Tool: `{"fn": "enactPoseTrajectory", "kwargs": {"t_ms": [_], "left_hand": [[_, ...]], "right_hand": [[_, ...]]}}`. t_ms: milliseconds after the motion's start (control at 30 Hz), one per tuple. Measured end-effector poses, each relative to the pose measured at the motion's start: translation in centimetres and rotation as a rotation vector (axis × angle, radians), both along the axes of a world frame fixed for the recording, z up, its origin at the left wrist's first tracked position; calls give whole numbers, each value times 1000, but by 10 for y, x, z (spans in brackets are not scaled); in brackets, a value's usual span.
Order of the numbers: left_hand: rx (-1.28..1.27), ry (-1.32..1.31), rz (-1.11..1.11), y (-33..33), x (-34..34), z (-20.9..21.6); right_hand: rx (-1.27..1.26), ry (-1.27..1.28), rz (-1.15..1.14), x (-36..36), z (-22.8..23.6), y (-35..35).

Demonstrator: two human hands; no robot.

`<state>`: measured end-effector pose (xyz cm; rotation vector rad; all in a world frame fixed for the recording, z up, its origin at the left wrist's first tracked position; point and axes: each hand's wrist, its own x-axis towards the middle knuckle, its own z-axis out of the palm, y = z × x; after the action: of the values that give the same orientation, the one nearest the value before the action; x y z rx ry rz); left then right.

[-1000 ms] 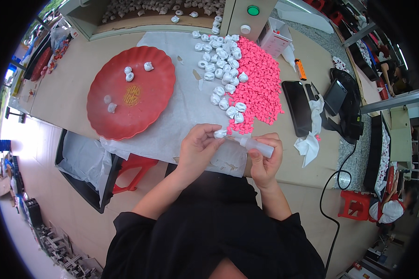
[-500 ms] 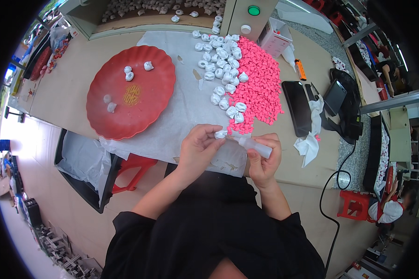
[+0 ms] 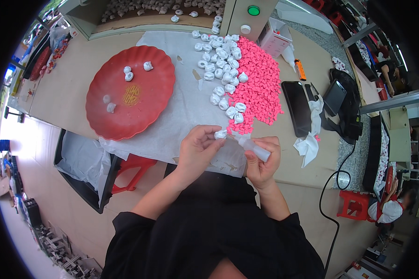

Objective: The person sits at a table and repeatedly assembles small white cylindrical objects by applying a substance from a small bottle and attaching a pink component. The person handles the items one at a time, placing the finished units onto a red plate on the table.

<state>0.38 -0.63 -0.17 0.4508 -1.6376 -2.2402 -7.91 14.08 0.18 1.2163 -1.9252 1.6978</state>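
Observation:
My left hand (image 3: 196, 149) pinches a small white ball-like piece (image 3: 220, 134) between thumb and fingertips, close above the table's front edge. In my right hand (image 3: 264, 163) is a translucent squeeze bottle (image 3: 257, 149), tilted with its narrow nozzle toward that piece. Whether the nozzle touches it, I cannot tell. Just beyond my hands lies a wide spread of tiny pink pieces (image 3: 260, 79). Many similar white balls (image 3: 223, 60), some with dark marks, are heaped along its left side.
A red scalloped plate (image 3: 149, 107) with several white balls stands on white paper (image 3: 186, 111) at the left. On the right lie a black phone (image 3: 296, 109), an orange lighter (image 3: 300, 69), crumpled tissue (image 3: 307, 148) and a white box (image 3: 274, 38). A black bin (image 3: 102, 186) sits below left.
My right hand and the squeeze bottle have shifted very slightly. The left hand still holds the white piece in nearly the same spot.

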Motion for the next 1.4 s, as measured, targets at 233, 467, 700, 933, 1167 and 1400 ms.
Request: {"fn": "enactPoseTrajectory", "kwargs": {"t_ms": [233,467,700,933,1167,1400], "left_hand": [[-28,-5,23,-1,0,-2],[-55,12,27,-1,0,-6],[-78,20,30,-1,-1,-8],[-86,35,33,0,-1,-7],[-99,22,18,-2,0,-9],[70,16,-24,-5,5,7]], "right_hand": [[18,-16,-8,-1,1,1],[15,-37,-7,-1,-2,2],[-4,-57,15,1,1,1],[12,-46,32,1,1,1],[-494,-681,191,0,6,0],[-146,-922,139,-15,23,8]]}}
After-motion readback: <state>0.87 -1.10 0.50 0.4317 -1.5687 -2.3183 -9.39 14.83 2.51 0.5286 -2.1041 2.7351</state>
